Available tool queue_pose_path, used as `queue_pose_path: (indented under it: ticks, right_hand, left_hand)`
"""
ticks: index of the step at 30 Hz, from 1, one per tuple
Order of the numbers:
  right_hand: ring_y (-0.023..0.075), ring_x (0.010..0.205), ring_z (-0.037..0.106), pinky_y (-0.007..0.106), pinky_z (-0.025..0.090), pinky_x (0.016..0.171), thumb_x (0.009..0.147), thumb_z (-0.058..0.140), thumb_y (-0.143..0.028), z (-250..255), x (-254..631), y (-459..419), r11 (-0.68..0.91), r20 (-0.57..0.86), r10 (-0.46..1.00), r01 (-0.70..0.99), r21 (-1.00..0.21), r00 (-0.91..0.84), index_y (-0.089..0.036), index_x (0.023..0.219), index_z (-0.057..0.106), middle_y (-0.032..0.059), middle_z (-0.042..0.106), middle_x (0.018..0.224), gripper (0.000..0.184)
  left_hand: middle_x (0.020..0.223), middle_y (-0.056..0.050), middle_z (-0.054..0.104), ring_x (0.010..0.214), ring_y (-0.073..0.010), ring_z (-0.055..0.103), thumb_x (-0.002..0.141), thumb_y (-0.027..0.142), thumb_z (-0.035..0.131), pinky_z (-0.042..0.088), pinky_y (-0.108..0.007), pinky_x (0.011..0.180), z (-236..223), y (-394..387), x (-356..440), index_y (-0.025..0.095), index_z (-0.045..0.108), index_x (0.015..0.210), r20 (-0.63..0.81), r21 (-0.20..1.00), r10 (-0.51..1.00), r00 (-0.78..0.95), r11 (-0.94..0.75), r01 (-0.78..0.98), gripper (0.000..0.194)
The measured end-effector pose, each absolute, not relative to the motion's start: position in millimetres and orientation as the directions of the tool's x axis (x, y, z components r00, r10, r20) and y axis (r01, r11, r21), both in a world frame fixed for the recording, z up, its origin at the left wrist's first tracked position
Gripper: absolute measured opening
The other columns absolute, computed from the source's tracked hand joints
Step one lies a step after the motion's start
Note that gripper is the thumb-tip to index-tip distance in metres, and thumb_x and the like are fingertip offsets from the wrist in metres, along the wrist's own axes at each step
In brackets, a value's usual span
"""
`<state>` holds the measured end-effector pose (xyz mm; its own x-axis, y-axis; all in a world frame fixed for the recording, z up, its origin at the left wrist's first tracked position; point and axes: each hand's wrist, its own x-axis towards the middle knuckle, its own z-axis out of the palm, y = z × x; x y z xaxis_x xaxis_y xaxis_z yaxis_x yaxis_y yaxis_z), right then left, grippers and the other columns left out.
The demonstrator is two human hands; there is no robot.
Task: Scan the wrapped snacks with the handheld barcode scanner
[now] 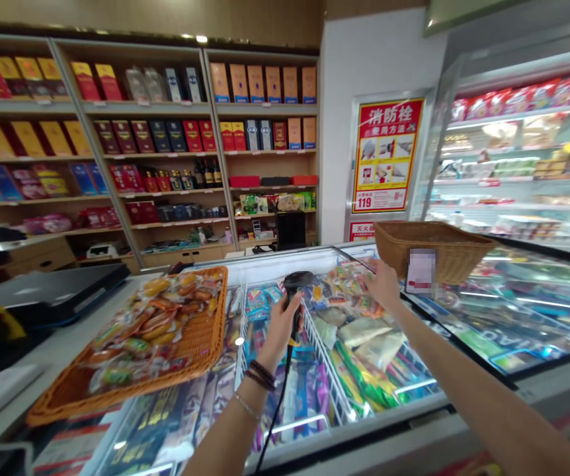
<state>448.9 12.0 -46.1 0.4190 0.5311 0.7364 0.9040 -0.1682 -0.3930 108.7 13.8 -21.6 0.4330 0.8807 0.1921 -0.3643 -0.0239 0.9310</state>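
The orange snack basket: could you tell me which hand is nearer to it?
Left hand: just right of the orange snack basket. The right hand is farther right, over the freezer.

Left forearm (230, 436) and right forearm (483, 396) seen bare. Two dark beaded bracelets (262, 375) are worn on left wrist (265, 360), with a thin silver chain (246, 406) just below, toward the elbow.

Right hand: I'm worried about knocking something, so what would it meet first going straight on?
The right hand seems headed for the freezer's far rim, passing above the snack packets, though depth is hard to judge here.
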Motion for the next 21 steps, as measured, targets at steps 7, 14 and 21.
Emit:
queue_pose_path:
  ticks: [7, 14, 21]
  right_hand:
    - [0.0427, 0.123, 0.064, 0.061, 0.046, 0.113, 0.09, 0.06, -0.025, -50, 429, 22, -0.17, 0.786, 0.441, 0.9, -0.402, 0.434, -0.018, 0.126, 0.069, 0.0226, 0.075, 0.121, 0.038]
    - [0.0375, 0.131, 0.061, 0.053, 0.044, 0.121, 0.098, 0.056, -0.023, -28, 278, 108, 0.218, 0.795, 0.561, 0.885, -0.412, 0.231, -0.015, 0.135, 0.066, 0.0238, 0.073, 0.135, 0.039]
    - [0.0319, 0.132, 0.067, 0.051, 0.051, 0.121, 0.098, 0.054, -0.013, -10, 63, 156, 0.577, 0.68, 0.716, 0.685, -0.445, -0.162, -0.02, 0.138, 0.072, 0.0153, 0.078, 0.136, 0.044]
  left_hand:
    - [0.07, 0.003, 0.061, 0.047, -0.0074, 0.051, 0.065, 0.081, 0.095, 0.036, -0.022, 0.043, -9, 15, 60, 0.02, 0.061, 0.079, 0.224, 0.92, 0.923, 0.313, -0.094, -0.381, 0.071]
    - [0.071, 0.004, 0.061, 0.047, -0.0078, 0.05, 0.069, 0.074, 0.097, 0.035, -0.022, 0.042, 16, 21, -61, 0.02, 0.066, 0.089, 0.259, 0.919, 0.965, 0.028, -0.237, -0.315, 0.066]
    - [0.056, 0.006, 0.055, 0.042, -0.0101, 0.047, 0.067, 0.077, 0.096, 0.032, -0.022, 0.04, 14, 23, -170, 0.022, 0.06, 0.082, 0.189, 0.951, 0.959, -0.209, -0.232, -0.205, 0.067]
